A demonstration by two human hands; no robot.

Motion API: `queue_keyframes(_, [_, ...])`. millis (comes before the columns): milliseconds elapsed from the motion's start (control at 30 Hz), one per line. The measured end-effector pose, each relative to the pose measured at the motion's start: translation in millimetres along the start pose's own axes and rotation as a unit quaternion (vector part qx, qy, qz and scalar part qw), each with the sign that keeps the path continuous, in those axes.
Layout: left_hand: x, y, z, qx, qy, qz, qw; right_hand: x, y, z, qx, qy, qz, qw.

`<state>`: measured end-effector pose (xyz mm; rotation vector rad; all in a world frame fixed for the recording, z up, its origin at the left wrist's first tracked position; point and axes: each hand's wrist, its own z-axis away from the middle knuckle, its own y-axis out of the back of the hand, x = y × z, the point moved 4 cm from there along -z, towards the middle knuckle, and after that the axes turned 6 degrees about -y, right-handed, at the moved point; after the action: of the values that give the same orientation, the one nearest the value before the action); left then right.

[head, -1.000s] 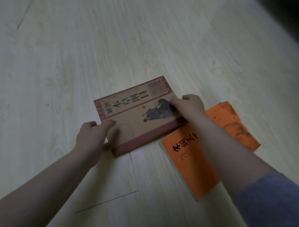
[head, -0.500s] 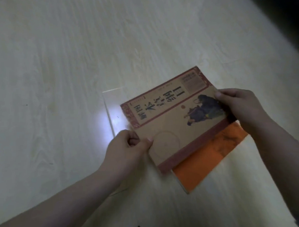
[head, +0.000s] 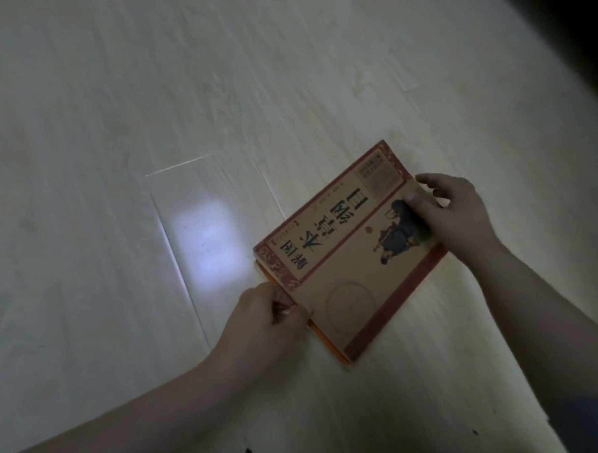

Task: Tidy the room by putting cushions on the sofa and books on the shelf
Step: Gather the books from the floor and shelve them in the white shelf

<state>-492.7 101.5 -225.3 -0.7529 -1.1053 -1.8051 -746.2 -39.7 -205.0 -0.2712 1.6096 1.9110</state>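
Right of centre: tan book [head: 349,259] lay squared over orange book [head: 327,340], likely for one lift. Left hand [head: 262,324] pinched stack's near edge; right hand [head: 456,212] gripped far corner.

Bare forearms, blue right sleeve [head: 587,427]

Two books are in view: one tan book [head: 344,262] with a red border on top, and one orange book [head: 327,340] beneath it, only its edge showing. Two hands are visible, one left hand [head: 269,322] and one right hand [head: 457,212].
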Motion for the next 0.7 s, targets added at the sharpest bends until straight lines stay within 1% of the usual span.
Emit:
queue_keyframes(100, [1,1,7,0.029,0.032,0.074,0.996,4,-10,4,-0.009,-0.033,0.047,0.998])
queue_keyframes(200, [4,8,2,0.076,0.016,0.082,0.994,9,-13,14,0.021,-0.087,0.038,0.995])
queue_keyframes(267, [5,21,-13,0.108,-0.005,0.066,0.992,14,-13,25,0.044,-0.128,0.044,0.990])
queue_keyframes(333, [9,40,-35,0.127,-0.051,0.027,0.990,20,-13,45,0.041,-0.162,0.069,0.984])
queue_keyframes(367, [13,49,-48,0.124,-0.084,-0.006,0.989,23,-14,58,0.024,-0.169,0.069,0.983])
queue_keyframes(433, [20,67,-70,0.105,-0.141,-0.087,0.981,26,-16,82,-0.019,-0.176,0.013,0.984])
queue_keyframes(467, [24,75,-78,0.103,-0.157,-0.126,0.974,24,-15,88,-0.007,-0.173,-0.017,0.985])
queue_keyframes(500, [26,83,-84,0.118,-0.164,-0.157,0.967,20,-13,87,0.032,-0.161,-0.028,0.986])
queue_keyframes(567, [27,94,-85,0.182,-0.158,-0.190,0.952,12,-7,76,0.138,-0.143,-0.029,0.980])
queue_keyframes(600, [27,97,-81,0.214,-0.151,-0.185,0.947,5,-5,69,0.158,-0.128,-0.035,0.978])
queue_keyframes(633, [25,98,-75,0.239,-0.147,-0.171,0.944,-3,-8,61,0.150,-0.094,-0.035,0.984])
queue_keyframes(700, [18,97,-60,0.266,-0.124,-0.120,0.948,-22,-20,47,0.067,-0.017,0.007,0.998])
